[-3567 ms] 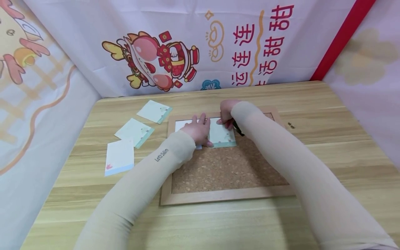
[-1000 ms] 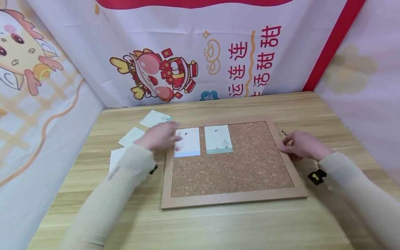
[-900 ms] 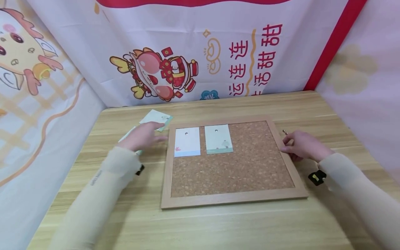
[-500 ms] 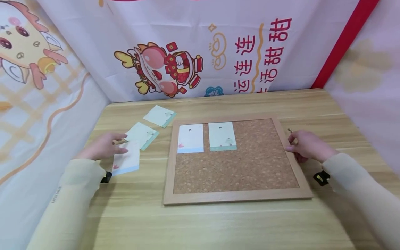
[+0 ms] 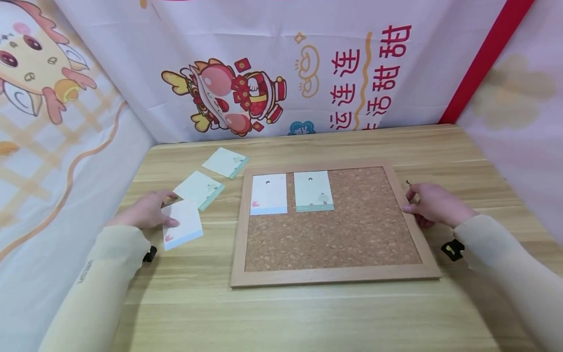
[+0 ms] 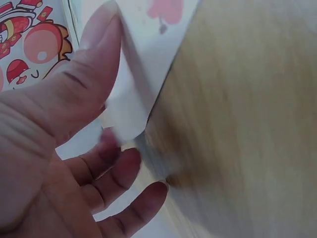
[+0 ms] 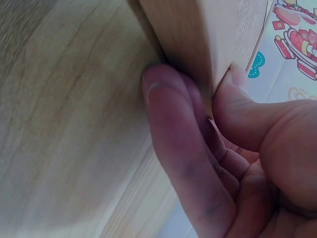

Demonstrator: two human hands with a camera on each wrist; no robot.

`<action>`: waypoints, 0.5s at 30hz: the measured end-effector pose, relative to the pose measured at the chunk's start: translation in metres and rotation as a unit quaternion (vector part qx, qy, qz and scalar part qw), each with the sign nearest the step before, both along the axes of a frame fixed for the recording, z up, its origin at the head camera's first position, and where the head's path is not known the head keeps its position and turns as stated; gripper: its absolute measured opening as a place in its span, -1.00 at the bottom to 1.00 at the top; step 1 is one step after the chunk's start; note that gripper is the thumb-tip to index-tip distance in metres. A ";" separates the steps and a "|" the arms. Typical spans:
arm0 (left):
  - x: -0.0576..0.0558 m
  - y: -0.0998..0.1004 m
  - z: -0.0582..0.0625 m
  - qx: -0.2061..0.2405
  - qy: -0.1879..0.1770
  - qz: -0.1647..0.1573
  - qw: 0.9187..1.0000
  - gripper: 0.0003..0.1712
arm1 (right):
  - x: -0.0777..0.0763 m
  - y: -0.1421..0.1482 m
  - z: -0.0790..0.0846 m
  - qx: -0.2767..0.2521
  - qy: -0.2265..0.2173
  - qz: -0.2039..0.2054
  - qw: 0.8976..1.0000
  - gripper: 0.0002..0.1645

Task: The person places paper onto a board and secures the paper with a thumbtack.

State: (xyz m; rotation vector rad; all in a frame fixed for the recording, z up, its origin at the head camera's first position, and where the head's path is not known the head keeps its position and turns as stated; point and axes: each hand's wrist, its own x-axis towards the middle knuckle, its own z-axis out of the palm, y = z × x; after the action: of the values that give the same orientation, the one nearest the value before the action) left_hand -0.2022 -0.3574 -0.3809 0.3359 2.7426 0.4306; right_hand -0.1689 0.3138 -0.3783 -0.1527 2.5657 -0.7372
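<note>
My left hand (image 5: 149, 210) is at the lowest loose note card (image 5: 186, 229), white with a blue bottom strip. In the left wrist view its thumb presses on top of the card (image 6: 143, 54), and the other fingers curl beneath the card's bent edge. My right hand (image 5: 435, 203) grips the right side of the framed cork board (image 5: 334, 239). The right wrist view shows the thumb on top of the wooden frame (image 7: 188, 39) and fingertips against its outer side. A white card (image 5: 269, 195) and a pale green card (image 5: 313, 193), each with a pin, lie along the board's top.
Two more green-edged cards, one nearer (image 5: 200, 189) and one farther back (image 5: 226, 162), lie left of the board. A small brass pin (image 5: 408, 182) shows beyond my right hand. Printed cloth (image 5: 264, 29) hangs behind the wooden table (image 5: 308, 318).
From over the board, my left hand has swung left to the loose cards. The lowest card has turned and shifted slightly. My right hand went to the board's right edge and stayed there.
</note>
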 end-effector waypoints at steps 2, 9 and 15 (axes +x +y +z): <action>0.000 0.000 0.000 0.013 -0.001 0.000 1.000 -0.16 | 0.000 0.000 0.000 0.002 0.000 -0.001 1.000 -0.64; 0.008 -0.004 0.003 0.035 -0.001 0.013 0.999 -0.62 | 0.001 -0.001 -0.001 0.010 -0.004 -0.004 1.000 -0.66; 0.019 0.001 0.025 0.056 0.047 0.030 0.997 -0.76 | 0.001 0.000 -0.002 0.005 -0.010 -0.010 1.000 -0.66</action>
State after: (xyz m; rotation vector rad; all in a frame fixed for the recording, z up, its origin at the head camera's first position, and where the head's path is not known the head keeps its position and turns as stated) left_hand -0.1828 -0.3565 -0.3564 0.3110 2.8311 0.6009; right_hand -0.1684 0.3133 -0.3799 -0.1158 2.5544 -0.7300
